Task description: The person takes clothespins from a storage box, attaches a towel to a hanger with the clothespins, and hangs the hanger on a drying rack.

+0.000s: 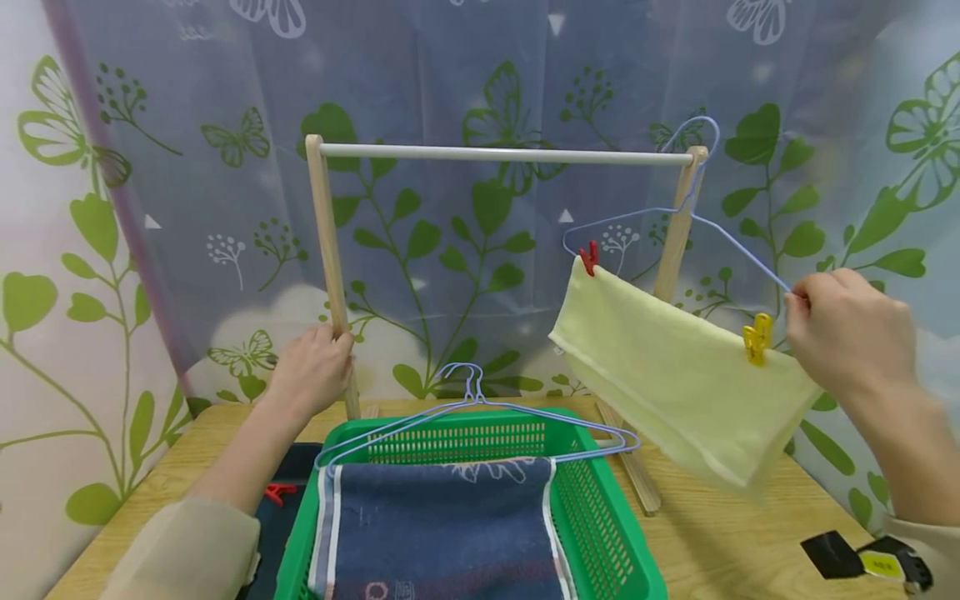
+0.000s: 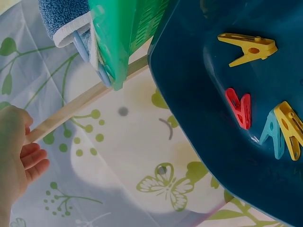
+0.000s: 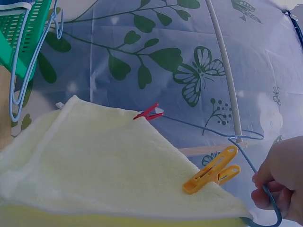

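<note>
Steady one side, level the other

With a rack (image 1: 480, 153) like this, I'd brace it: left hand (image 1: 311, 369) has its grip curled round the left post (image 1: 327, 242). Yellow towel (image 1: 675, 358) hangs tilted near the right post (image 1: 672, 250). Right hand's (image 1: 855, 333) grip pinches the hanger's (image 1: 738, 246) right end; I'd level that. Can't tell if the hook's (image 1: 717, 137) seated. Easy does it, the yellow peg (image 1: 757, 340) and red peg (image 1: 588, 259) could slip.

R hand (image 3: 285, 175) w/ hanger (image 3: 244, 157), cloth (image 3: 109, 161) (pegged)
</note>
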Available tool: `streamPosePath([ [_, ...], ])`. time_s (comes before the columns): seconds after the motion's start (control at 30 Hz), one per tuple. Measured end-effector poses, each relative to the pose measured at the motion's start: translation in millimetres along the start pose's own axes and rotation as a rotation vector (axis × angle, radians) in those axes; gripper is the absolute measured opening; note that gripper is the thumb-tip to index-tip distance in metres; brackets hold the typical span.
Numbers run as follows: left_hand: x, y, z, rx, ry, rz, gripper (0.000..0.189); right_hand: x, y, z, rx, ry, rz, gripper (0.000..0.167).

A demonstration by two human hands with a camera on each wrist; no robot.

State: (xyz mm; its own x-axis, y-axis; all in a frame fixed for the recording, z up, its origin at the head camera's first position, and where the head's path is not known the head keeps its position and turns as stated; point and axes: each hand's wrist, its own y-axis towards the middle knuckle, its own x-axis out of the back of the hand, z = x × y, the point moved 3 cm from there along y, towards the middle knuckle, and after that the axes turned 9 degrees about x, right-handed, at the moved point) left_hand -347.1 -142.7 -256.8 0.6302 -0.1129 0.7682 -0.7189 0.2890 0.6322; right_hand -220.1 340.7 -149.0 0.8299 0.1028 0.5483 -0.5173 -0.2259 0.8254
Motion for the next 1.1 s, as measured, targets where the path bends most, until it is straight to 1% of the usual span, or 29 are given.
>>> streamPosePath([
  [0.13, -0.8, -0.4, -0.5, -0.002, 0.006, 0.002, 0.022, -2.3, -1.3, -0.7, -0.038, 0.004, 0.069, 0.014],
  [0.23, -1.9, -0.9, -0.8, -0.005, 0.01, 0.002, 0.022, -3.6, -3.9, 0.0, -0.051, 0.004, 0.108, 0.015],
  [0.5, -2.5, -2.9, -1.0, -0.015, 0.009, -0.017, 0.023, -6.8, -11.5, 6.8, -0.018, 0.006, 0.109, 0.014],
  [0.67, -1.8, -3.0, -1.5, -0.014, 0.013, -0.014, 0.024, -8.8, -11.9, 8.7, 0.001, 0.01, 0.117, 0.012],
  [0.77, -0.7, -2.5, -2.2, -0.013, 0.01, -0.014, 0.024, -9.5, -12.2, 7.7, 0.003, 0.008, 0.138, 0.013],
  [0.9, 0.0, -1.7, -1.8, -0.003, 0.001, -0.002, 0.024, -11.4, -11.6, 7.4, -0.001, 0.011, 0.185, 0.021],
  [0.97, -0.4, -1.3, -1.1, 0.004, -0.002, 0.006, 0.024, -12.4, -10.6, 8.0, -0.003, 0.014, 0.195, 0.023],
  [1.1, -1.1, -0.7, -0.1, 0.011, -0.007, 0.019, 0.023, -13.8, -8.4, 9.1, -0.021, 0.017, 0.209, 0.021],
])
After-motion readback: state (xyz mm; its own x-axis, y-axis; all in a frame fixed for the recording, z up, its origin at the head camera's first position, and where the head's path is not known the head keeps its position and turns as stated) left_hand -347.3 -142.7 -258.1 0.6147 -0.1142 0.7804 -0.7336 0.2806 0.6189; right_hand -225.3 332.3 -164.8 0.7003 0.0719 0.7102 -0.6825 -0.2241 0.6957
